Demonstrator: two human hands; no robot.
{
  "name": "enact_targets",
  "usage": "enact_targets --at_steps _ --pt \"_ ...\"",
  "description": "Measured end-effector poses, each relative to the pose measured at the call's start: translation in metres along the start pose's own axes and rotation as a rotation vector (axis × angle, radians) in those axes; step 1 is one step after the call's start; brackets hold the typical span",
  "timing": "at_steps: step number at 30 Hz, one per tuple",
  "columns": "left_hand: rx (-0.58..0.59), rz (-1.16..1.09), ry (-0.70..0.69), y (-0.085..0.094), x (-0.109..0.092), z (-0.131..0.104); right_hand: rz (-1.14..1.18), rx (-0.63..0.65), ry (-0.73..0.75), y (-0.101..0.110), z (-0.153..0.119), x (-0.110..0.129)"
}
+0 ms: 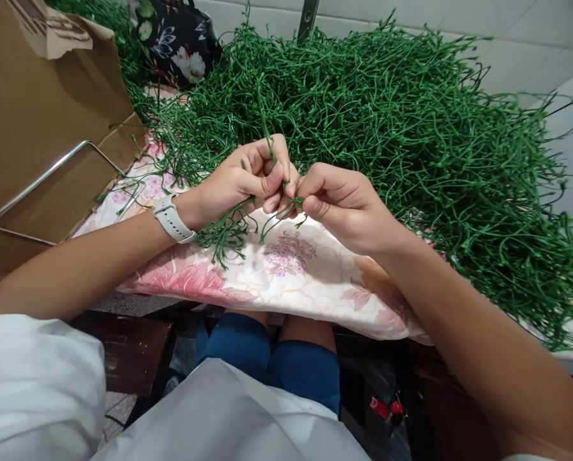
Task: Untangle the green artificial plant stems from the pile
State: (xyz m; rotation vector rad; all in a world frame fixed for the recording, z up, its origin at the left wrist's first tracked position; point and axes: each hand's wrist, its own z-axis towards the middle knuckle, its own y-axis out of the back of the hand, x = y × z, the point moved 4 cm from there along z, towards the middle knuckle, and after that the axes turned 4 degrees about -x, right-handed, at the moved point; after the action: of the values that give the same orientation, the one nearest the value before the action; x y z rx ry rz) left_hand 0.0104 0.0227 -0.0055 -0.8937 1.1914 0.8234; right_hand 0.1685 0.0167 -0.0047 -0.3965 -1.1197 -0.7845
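Note:
Both hands meet over the front part of a flowered cloth (pixel 286 256). My left hand (pixel 260 173), with a pale watch strap at the wrist, is closed around thin green artificial stems; one stem (pixel 263 112) rises above its fingers. A small bunch of green stems (pixel 223 237) hangs below that hand, by the wrist. My right hand (pixel 341 198) pinches the end of a green stem (pixel 296 202) between thumb and forefinger, its fingertips close against the left hand's. Where exactly the stems join is hidden by the fingers.
A large heap of green artificial stems (pixel 387 109) covers the back and right of the table. A cardboard box (pixel 41 128) and a bent metal rod (pixel 41 182) stand at the left. Behind lies a black flowered bag (pixel 180 45), near a tiled wall (pixel 507 25).

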Motion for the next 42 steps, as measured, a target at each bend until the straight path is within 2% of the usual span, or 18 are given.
enact_targets --at_steps 4,6,9,13,17,21,26,30,34,40,42 --pt "-0.152 -0.107 -0.028 0.012 -0.013 0.003 0.002 0.113 0.054 -0.009 -0.005 0.006" --pt "-0.203 -0.182 -0.078 0.018 -0.024 0.006 0.011 0.091 0.031 -0.010 -0.007 0.006" --pt "-0.196 -0.245 -0.093 0.024 -0.030 0.008 0.015 -0.001 -0.047 -0.009 -0.008 0.001" --pt "-0.142 -0.146 -0.078 0.025 -0.020 0.006 0.032 -0.043 -0.118 -0.006 -0.007 -0.007" --pt "-0.112 -0.051 -0.020 0.023 -0.008 0.004 0.084 -0.029 -0.137 -0.003 -0.006 -0.010" --pt "-0.133 0.053 0.051 0.020 -0.008 0.004 0.084 -0.045 -0.158 -0.001 -0.007 -0.009" --pt "-0.143 0.085 0.020 0.021 -0.009 0.005 0.056 -0.130 -0.153 0.006 -0.006 -0.005" --pt "-0.190 0.106 -0.067 0.030 -0.006 0.007 0.021 -0.252 -0.129 0.020 -0.003 -0.001" --pt "-0.183 0.144 -0.073 0.036 -0.004 0.010 -0.079 -0.377 -0.103 0.043 0.000 -0.002" --pt "-0.202 0.174 -0.082 0.028 -0.008 0.008 -0.226 -0.526 -0.062 0.088 -0.001 -0.010" --pt "-0.214 0.189 -0.089 0.025 -0.009 0.007 -0.264 -0.616 -0.022 0.102 -0.002 -0.008"
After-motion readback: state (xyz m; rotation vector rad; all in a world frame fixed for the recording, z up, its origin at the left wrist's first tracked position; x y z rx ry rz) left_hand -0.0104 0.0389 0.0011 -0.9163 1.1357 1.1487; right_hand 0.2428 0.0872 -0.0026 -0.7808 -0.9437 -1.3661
